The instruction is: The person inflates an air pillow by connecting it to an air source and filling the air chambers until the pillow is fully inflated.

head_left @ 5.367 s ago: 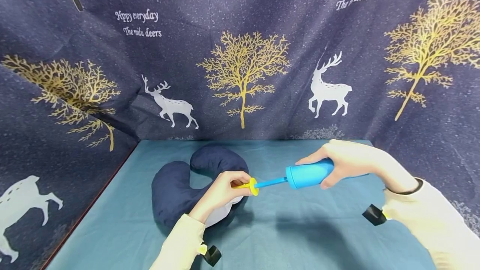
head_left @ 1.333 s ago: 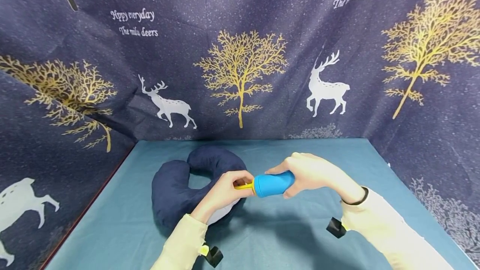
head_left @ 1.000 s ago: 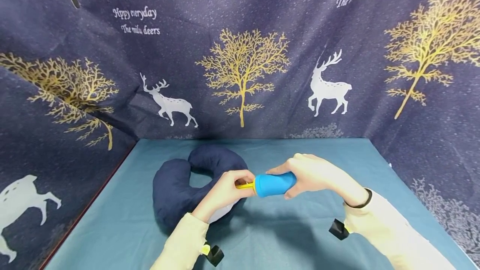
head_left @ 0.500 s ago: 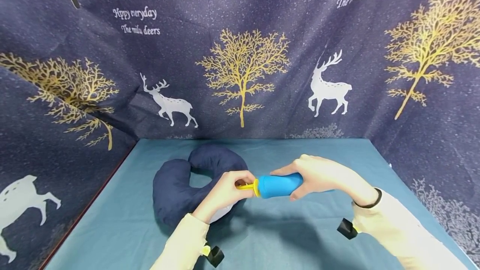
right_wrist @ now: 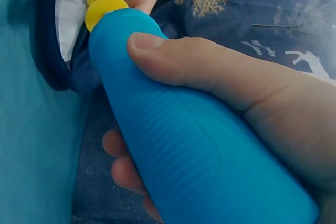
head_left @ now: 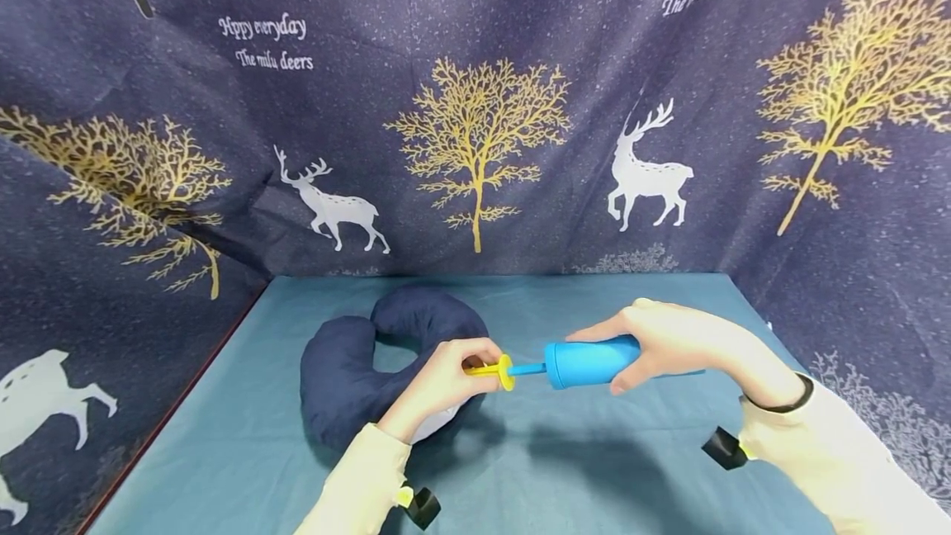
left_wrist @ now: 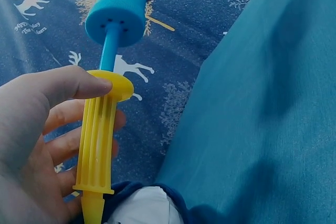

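A blue hand air pump (head_left: pixel 590 363) with a yellow nozzle (left_wrist: pixel 97 140) lies level between the hands, above the table. My right hand (head_left: pixel 672 341) grips the blue barrel, thumb on one side and fingers round the other. My left hand (head_left: pixel 444 380) holds the yellow nozzle, its thumb pressing on the round flange. A length of blue rod (left_wrist: pixel 108 48) shows between flange and barrel. Just behind the left hand lies a navy U-shaped neck pillow (head_left: pixel 338 374) with a white part (left_wrist: pixel 144 208) showing at its edge. Whether the nozzle tip touches the pillow cannot be told.
A teal cloth (head_left: pixel 245 452) covers the table. Dark blue curtains (head_left: pixel 520 15) printed with deer and trees hang at the back and both sides. Small black cameras hang below both cuffs.
The right hand slid the barrel left against the yellow flange, then drew it back right, baring the rod again. The left hand and pillow have stayed put.
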`<action>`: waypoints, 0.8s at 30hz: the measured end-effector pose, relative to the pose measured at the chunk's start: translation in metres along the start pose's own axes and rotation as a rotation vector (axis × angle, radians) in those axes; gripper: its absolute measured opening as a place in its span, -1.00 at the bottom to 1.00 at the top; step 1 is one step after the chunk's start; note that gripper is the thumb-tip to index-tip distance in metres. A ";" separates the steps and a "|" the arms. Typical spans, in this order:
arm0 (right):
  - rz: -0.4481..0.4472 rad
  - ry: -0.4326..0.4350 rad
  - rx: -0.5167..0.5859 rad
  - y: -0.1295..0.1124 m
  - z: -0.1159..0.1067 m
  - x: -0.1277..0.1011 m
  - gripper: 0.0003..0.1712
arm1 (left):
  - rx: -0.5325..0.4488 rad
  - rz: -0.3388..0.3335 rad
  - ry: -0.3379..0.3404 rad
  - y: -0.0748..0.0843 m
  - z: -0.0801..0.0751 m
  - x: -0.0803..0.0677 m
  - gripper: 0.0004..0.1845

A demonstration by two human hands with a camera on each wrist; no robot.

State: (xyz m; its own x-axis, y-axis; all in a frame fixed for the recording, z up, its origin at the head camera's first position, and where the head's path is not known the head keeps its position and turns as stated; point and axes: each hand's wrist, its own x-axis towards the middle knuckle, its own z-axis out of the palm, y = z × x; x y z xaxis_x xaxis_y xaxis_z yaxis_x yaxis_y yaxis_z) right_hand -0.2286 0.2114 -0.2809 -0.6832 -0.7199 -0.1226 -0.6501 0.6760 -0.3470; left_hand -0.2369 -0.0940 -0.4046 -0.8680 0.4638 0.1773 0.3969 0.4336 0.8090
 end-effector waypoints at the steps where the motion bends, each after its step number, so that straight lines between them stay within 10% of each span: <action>1: -0.002 0.000 0.004 0.001 -0.001 -0.002 -0.23 | 0.000 0.000 0.000 0.000 0.000 0.000 -0.85; 24: 0.016 -0.002 0.015 0.020 -0.019 -0.040 -0.22 | 0.014 0.017 -0.001 -0.002 -0.002 -0.003 -0.85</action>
State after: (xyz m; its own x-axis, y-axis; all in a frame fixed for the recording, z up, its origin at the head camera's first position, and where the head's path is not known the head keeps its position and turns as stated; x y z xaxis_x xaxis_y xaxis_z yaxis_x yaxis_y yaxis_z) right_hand -0.2203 0.2567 -0.2651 -0.6929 -0.7092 -0.1302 -0.6340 0.6852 -0.3586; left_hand -0.2359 -0.0977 -0.4060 -0.8608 0.4722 0.1900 0.4158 0.4368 0.7977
